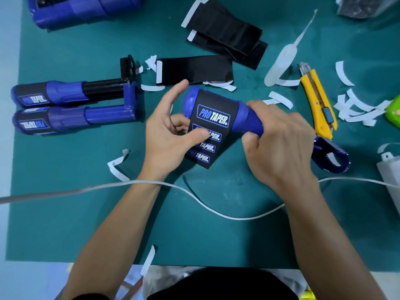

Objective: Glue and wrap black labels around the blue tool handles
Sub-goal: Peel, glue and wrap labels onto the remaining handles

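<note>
The right hand point(279, 144) grips the blue tool handle point(249, 118) and hides its middle section; only the capped end and the looped far end show. The black label point(213, 118) passes over the handle, so its far edge is out of sight. The left hand point(168, 135) pinches the label: its thumb covers part of the second printed logo, and the fingers behind are mostly hidden.

A second blue tool point(82, 11) is cut off by the top edge, as is a dark bag point(365, 7), whose contents are blurred. A green object point(392, 111) and a white box point(389, 176) are cropped at the right edge and cannot be identified. The white cable point(65, 191) blurs toward the left edge. The tool hides the lower end of the utility knife point(318, 100).
</note>
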